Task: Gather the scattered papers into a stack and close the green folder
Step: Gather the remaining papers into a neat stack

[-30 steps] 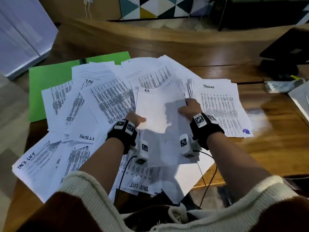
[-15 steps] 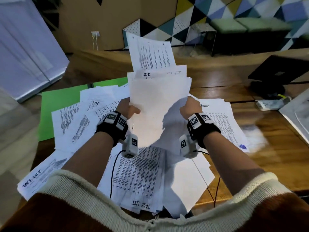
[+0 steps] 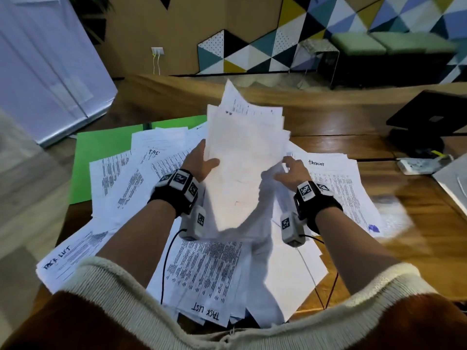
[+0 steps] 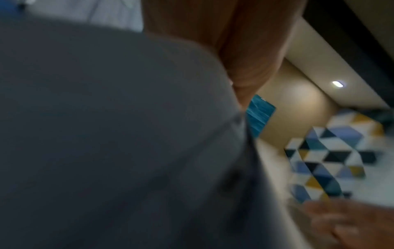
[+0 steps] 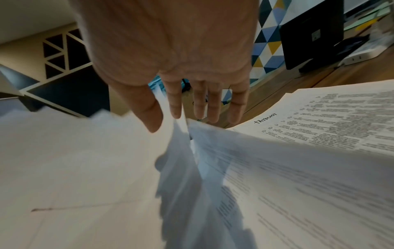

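A bundle of white papers (image 3: 240,173) stands upright above the table, tilted a little left. My left hand (image 3: 206,160) grips its left edge, thumb on the near face. My right hand (image 3: 288,168) is beside the bundle's right edge with fingers spread and straight; in the right wrist view that right hand (image 5: 181,109) hovers with its fingertips at the sheets' edges. The bundle (image 4: 106,134) fills the left wrist view as a dark blur. Many printed sheets (image 3: 209,271) lie scattered over the wooden table (image 3: 417,248). The green folder (image 3: 106,152) lies open at the back left, partly under them.
A black device on a stand (image 3: 429,122) and a white power strip (image 3: 419,164) sit at the right. A pale flat object (image 3: 454,183) juts in at the right edge. A loose sheet (image 3: 65,261) overhangs the table's left edge.
The bundle rose from the table between both hands. Since half a second ago my right hand has let go and spread open, and the bundle has leaned left.
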Action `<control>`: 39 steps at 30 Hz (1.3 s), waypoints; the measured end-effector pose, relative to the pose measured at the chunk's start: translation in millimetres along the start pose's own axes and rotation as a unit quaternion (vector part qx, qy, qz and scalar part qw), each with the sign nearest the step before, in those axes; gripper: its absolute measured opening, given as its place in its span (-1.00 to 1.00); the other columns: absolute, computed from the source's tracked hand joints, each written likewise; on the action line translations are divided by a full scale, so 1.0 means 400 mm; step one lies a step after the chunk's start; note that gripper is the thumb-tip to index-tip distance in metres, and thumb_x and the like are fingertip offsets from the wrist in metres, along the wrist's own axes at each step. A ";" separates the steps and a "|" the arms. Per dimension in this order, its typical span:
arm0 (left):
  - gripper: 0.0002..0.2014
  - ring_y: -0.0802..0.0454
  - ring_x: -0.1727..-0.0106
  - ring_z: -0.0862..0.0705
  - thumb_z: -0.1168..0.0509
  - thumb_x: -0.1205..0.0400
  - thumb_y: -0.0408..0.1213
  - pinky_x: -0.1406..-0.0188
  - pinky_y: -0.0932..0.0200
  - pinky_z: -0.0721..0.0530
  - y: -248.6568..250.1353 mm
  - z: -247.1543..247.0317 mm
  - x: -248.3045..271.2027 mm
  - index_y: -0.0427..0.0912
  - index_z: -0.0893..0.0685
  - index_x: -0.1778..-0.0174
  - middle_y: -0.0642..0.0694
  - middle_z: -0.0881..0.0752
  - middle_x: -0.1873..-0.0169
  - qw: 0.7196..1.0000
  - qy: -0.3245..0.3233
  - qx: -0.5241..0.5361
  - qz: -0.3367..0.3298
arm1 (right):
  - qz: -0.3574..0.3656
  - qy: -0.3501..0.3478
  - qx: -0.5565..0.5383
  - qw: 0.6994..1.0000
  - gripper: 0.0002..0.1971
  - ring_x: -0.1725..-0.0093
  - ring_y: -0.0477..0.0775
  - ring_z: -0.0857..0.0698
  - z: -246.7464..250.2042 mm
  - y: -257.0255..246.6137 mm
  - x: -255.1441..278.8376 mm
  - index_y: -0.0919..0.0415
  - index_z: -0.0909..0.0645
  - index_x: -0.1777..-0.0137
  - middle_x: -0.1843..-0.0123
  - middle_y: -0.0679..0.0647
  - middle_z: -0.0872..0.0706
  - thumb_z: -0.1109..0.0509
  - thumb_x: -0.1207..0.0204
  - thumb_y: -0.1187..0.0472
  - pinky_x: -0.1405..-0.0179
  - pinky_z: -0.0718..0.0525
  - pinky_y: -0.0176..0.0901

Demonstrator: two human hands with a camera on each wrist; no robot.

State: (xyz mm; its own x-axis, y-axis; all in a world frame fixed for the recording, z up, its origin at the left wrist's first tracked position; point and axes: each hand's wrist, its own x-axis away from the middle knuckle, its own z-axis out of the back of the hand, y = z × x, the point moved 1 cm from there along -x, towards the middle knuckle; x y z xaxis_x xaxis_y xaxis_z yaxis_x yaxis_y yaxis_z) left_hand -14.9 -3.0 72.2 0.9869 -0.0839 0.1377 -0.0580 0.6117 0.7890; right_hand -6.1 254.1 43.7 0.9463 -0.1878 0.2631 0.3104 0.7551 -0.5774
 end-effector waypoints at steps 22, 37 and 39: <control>-0.18 -0.22 -0.49 -0.43 -0.43 -0.54 -0.28 -0.36 0.03 -0.47 -0.290 -0.160 0.008 -0.40 -0.10 -0.60 -0.32 -0.39 -0.51 0.939 -0.010 0.000 0.345 | -0.107 -0.192 -0.029 0.975 -0.07 -0.52 0.32 -0.40 -0.287 0.093 -0.040 0.37 -0.13 -0.62 -0.58 0.28 -0.31 -0.54 -0.38 0.02 -0.43 -0.50 0.17; -0.47 -0.15 -0.39 -0.53 -0.28 -0.61 -0.47 -0.06 0.24 -0.45 -0.340 -0.111 0.002 -0.36 -0.32 -0.51 -0.30 -0.53 -0.40 0.927 0.064 -0.002 0.369 | -0.317 0.009 0.119 0.941 -0.15 -0.56 0.37 -0.26 -0.112 0.185 -0.036 0.29 -0.03 -0.61 -0.59 0.34 -0.18 -0.47 -0.47 0.12 -0.47 -0.38 0.34; -0.38 -0.07 -0.33 -0.54 -0.25 -0.64 -0.48 -0.01 0.26 -0.40 -0.341 -0.111 0.007 -0.38 -0.15 -0.60 -0.33 -0.61 -0.23 0.926 0.056 0.009 0.373 | -0.305 -0.032 0.068 0.949 -0.05 -0.58 0.37 -0.28 -0.098 0.199 -0.037 0.31 0.06 -0.65 -0.62 0.35 -0.18 -0.52 -0.46 0.15 -0.47 -0.40 0.25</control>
State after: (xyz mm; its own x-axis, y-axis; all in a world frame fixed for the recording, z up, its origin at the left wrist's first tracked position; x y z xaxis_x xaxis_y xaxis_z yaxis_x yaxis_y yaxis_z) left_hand 2.5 -51.6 -61.6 0.6797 0.4397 0.5870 -0.7323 0.4521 0.5092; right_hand 7.9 292.2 -36.4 0.5850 -0.5814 0.5654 0.7808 0.5923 -0.1989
